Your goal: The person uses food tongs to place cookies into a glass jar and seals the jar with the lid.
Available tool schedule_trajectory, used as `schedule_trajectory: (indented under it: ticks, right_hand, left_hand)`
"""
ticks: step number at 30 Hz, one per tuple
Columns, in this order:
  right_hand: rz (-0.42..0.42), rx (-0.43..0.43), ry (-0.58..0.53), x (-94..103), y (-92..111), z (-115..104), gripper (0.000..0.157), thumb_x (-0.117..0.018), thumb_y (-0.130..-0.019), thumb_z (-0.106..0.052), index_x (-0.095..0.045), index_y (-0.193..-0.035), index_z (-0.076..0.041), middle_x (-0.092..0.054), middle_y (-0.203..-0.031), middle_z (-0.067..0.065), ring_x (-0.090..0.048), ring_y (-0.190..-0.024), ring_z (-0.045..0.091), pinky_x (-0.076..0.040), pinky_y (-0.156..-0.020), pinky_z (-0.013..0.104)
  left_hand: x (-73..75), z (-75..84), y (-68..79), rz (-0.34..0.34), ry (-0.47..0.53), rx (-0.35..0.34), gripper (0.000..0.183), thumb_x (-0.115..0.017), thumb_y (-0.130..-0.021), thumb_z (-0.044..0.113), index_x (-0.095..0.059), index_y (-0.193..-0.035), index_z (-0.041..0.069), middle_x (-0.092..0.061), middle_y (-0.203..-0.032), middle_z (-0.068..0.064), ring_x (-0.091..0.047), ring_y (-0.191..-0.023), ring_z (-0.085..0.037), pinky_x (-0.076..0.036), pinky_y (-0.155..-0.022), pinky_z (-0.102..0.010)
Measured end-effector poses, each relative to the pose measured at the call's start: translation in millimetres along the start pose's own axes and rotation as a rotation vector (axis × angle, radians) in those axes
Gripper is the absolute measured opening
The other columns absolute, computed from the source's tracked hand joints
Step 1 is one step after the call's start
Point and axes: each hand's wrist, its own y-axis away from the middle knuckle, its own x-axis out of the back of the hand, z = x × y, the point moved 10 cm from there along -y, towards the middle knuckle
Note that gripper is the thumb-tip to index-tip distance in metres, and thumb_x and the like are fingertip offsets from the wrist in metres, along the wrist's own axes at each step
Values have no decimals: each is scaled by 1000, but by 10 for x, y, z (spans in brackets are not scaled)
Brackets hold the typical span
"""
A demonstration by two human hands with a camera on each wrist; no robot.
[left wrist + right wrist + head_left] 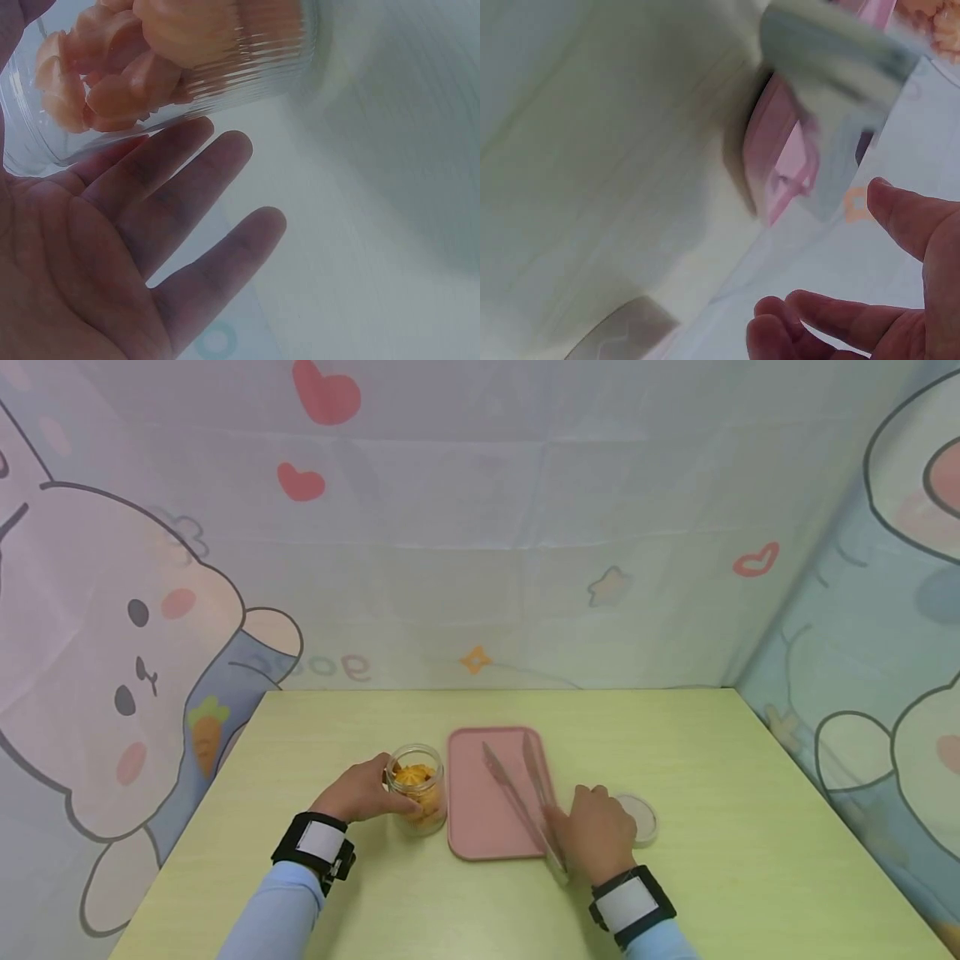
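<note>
A clear glass jar (417, 818) stands upright at the left of a pink tray (480, 827), with ruffled yellow-orange pieces (415, 775) inside. My left hand (365, 792) grips the jar from its left side, thumb in front and index finger behind. The other fingers stretch out along the glass in the left wrist view. Metal tongs (512, 787) lie across the tray, arms spread toward the back and joined end past its front right corner. Beside that end is my right hand (597, 833), its thumb and fingers apart with nothing between them in the right wrist view.
A round whitish lid (640, 820) lies on the pale yellow-green table (720, 777), just right of my right hand. Behind the table hangs a printed cloth (480, 568) with hearts and cartoon animals, and another covers the right side.
</note>
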Motion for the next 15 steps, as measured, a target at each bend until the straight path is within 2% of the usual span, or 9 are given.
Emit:
schedule_trajectory:
  ticks: [7,11,15]
  right_hand:
    - [53,8,39,96,-101,272,67,-62,-84,-50,-62,-114,10,-61,-103,33,-56,-91,47,-53,-60,59]
    - [68,-8,35,105,-152,464,68,-63,-84,-48,-57,-116,12,-57,-109,37,-52,-97,52,-51,-64,64]
    - [40,-21,17,67,-185,626,76,-63,-84,-49,-49,-125,13,-52,-116,42,-49,-101,57,-50,-67,67]
  left_hand:
    - [6,10,9,3,0,-3,86,-81,-66,42,-47,-131,-2,-63,-121,-18,-57,-101,-28,-49,-90,-51]
    - [17,24,26,1,-1,0,87,-81,-65,43,-47,-131,-2,-63,-120,-18,-57,-100,-27,-49,-89,-50]
    - [20,30,33,-3,-4,5,89,-81,-66,44,-46,-133,-2,-62,-121,-19,-57,-101,-28,-49,-89,-51]
